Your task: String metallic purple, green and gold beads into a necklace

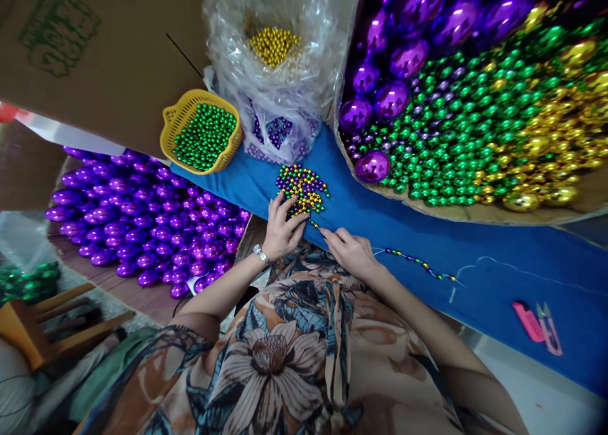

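Note:
My left hand (284, 229), with a watch (259, 252) at the wrist, rests with spread fingers on a loose pile of small green, gold and purple beads (300, 187). My right hand (350, 250) pinches the end of a short straight row of beads (314, 224) that points toward my left fingertips. Whether a needle or bare thread runs through this row is too small to tell. White thread comes out behind my right hand and leads to a strung length of beads (420, 262) on the blue cloth (479, 251).
A yellow basket (168, 133) holds green beads; behind the pile, plastic bags (304, 83) hold gold and purple ones. Cardboard boxes (342, 99) of shiny bead strings (441, 131) and large purple beads (156, 220) flank the cloth. Thread snips (550, 330) lie by a pink object (528, 321).

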Demonstrator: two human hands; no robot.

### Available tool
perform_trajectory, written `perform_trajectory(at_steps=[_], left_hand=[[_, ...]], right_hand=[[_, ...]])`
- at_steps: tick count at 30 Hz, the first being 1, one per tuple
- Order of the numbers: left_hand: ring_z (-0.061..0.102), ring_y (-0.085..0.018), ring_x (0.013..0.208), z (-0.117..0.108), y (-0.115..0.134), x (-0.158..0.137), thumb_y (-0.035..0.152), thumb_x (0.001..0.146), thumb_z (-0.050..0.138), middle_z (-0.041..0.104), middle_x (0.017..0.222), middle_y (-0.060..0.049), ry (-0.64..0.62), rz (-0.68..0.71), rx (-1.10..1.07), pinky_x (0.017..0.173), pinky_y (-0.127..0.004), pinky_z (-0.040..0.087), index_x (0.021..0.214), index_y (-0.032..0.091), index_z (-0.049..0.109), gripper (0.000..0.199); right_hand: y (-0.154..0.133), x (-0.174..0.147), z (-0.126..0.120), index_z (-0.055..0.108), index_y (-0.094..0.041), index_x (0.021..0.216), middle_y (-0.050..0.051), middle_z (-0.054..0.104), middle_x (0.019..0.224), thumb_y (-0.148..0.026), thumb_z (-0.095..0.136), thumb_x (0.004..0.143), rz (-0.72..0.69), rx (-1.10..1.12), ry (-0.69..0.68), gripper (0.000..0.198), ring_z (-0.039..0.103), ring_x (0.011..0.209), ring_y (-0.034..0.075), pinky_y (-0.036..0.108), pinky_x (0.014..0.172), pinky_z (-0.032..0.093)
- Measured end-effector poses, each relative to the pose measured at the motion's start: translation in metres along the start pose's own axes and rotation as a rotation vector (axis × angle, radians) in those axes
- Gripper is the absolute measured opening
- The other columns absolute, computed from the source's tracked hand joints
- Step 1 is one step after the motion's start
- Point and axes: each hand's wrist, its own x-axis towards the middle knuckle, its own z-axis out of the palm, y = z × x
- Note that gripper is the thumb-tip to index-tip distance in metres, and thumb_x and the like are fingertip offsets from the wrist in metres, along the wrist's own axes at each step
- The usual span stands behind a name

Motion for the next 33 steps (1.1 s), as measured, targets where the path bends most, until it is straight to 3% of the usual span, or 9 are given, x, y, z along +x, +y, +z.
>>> perform_trajectory(at_steps=[8, 18, 23, 33], left_hand=[[0.026, -0.033, 0.145, -0.001, 0.004, -0.001, 0.031, 0.089, 0.056, 0.05, 0.14, -0.008, -0.013, 0.012, -0.021, 0.113, -0.063, 0.027, 0.103, 0.027, 0.069, 0.019], [0.033, -0.03, 0.143, -0.012, -0.003, -0.008, 0.029, 0.092, 0.053, 0.056, 0.132, -0.01, 0.068, -0.08, -0.024, 0.115, -0.059, 0.029, 0.1, 0.02, 0.064, 0.016], [0.035, -0.03, 0.142, -0.013, -0.006, -0.014, 0.027, 0.091, 0.055, 0.056, 0.132, -0.011, 0.1, -0.055, -0.019, 0.114, -0.059, 0.03, 0.098, 0.019, 0.063, 0.013], [0.03, -0.031, 0.144, -0.009, -0.003, -0.01, 0.028, 0.09, 0.055, 0.053, 0.135, -0.01, 0.071, -0.05, -0.02, 0.114, -0.06, 0.03, 0.105, 0.022, 0.062, 0.017]], right_hand=[[-0.004, 0.01, 0.01, 0.047, -0.03, 0.143, 0.006, 0.063, 0.096, -0.026, 0.036, 0.1, 0.004, -0.056, 0.041, 0.045, 0.059, 0.063, 0.009, 0.024, 0.059, 0.034], [-0.002, 0.006, -0.004, 0.056, -0.03, 0.137, 0.005, 0.065, 0.091, -0.031, 0.034, 0.101, -0.042, -0.011, 0.067, 0.042, 0.058, 0.064, 0.009, 0.023, 0.056, 0.033], [-0.003, 0.005, -0.002, 0.057, -0.029, 0.135, 0.005, 0.065, 0.091, -0.03, 0.037, 0.1, -0.08, 0.016, 0.088, 0.041, 0.057, 0.064, 0.008, 0.021, 0.058, 0.036], [-0.006, 0.009, -0.002, 0.058, -0.029, 0.135, 0.005, 0.065, 0.093, -0.033, 0.035, 0.101, -0.027, 0.017, 0.083, 0.041, 0.058, 0.064, 0.008, 0.022, 0.059, 0.037]])
